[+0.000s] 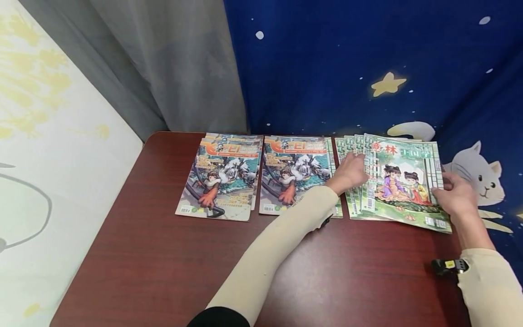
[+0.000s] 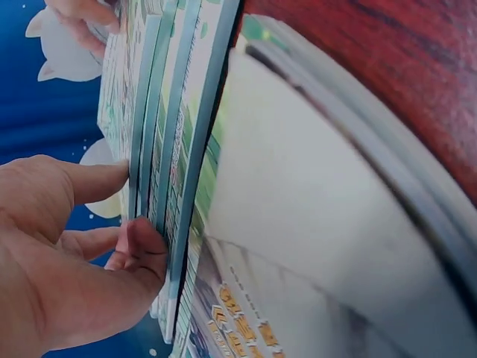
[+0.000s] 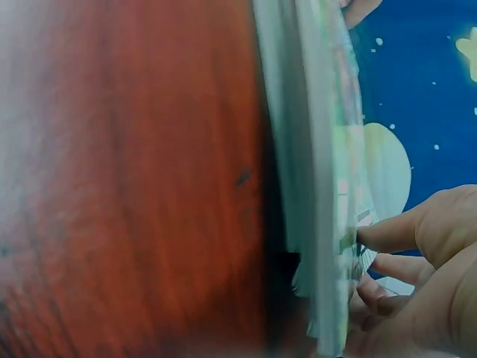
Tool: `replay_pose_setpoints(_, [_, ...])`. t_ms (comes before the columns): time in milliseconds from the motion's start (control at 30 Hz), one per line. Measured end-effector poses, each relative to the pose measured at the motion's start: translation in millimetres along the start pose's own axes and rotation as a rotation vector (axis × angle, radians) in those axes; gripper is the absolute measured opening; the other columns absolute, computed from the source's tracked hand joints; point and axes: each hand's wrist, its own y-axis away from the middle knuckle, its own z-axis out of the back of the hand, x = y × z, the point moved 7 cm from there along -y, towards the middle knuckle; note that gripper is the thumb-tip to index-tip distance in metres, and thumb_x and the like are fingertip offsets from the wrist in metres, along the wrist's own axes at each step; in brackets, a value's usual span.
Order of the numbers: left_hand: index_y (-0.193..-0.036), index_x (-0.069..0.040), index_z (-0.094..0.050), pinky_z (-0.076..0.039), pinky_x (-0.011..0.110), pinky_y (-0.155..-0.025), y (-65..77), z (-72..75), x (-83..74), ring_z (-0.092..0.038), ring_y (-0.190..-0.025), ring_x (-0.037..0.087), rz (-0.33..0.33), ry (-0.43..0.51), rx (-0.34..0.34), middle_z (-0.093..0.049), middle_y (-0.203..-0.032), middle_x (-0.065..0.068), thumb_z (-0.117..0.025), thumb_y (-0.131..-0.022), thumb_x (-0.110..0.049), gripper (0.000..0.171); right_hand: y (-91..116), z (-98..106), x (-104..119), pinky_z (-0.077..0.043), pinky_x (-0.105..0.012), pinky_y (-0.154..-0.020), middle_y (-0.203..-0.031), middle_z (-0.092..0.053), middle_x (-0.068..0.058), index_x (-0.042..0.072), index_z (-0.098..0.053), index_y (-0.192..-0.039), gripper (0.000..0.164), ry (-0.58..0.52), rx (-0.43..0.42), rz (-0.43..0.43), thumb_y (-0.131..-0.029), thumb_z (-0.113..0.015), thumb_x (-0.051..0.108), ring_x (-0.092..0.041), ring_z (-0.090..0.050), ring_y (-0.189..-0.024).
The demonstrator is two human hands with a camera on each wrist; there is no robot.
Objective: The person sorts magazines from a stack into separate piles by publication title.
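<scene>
At the right of the table lies a fanned pile of green magazines [image 1: 355, 200]. The top magazine [image 1: 408, 181], with two cartoon figures on its cover, lies farthest right and slightly turned. My left hand [image 1: 349, 172] touches the spines along the pile's left side. In the left wrist view, bent fingers [image 2: 141, 246] rest against several pale blue-green spines [image 2: 168, 134]. My right hand [image 1: 457, 193] holds the top magazine's right edge, with the thumb on the cover side. In the right wrist view, that hand's fingers [image 3: 369, 294] curl at the page edges, partly hidden.
Left of the pile lie two stacks of comic-style magazines, a middle stack [image 1: 294, 172] and a left stack [image 1: 222, 181]. Green covers show under the middle one. The dark red table [image 1: 163, 263] meets a blue curtain [image 1: 310, 68] behind and a white wall [image 1: 81, 181] at left.
</scene>
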Motion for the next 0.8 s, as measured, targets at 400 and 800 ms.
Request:
replay_pose_setpoints(400, [-0.167,-0.039,-0.025,-0.043,0.022,-0.111,7.1,-8.8,7.9,-0.036,-0.148,0.004,0.042,0.077,0.125,-0.034,-0.160,-0.013,-0.055,-0.110,-0.040,0.064,2.5,-12.3,-17.2,-0.049,-0.020,-0.061,-0.135,-0.045,-0.038,-0.012,-0.016,-0.163,0.068,-0.086,0.142,0.041,-0.111,-0.045,0.022,0.008,-0.048,-0.075])
replay_pose_setpoints(800, [-0.167,-0.038,-0.026,-0.042,0.019,-0.115,10.6,-11.4,9.4,-0.034,-0.150,-0.001,0.028,0.067,0.104,-0.035,-0.160,-0.016,-0.054,-0.109,-0.044,0.064,7.0,-16.8,-22.3,-0.041,-0.017,-0.063,-0.141,-0.041,-0.039,-0.007,-0.013,-0.165,0.068,-0.071,0.102,0.046,-0.113,-0.040,0.026,-0.010,-0.047,-0.090])
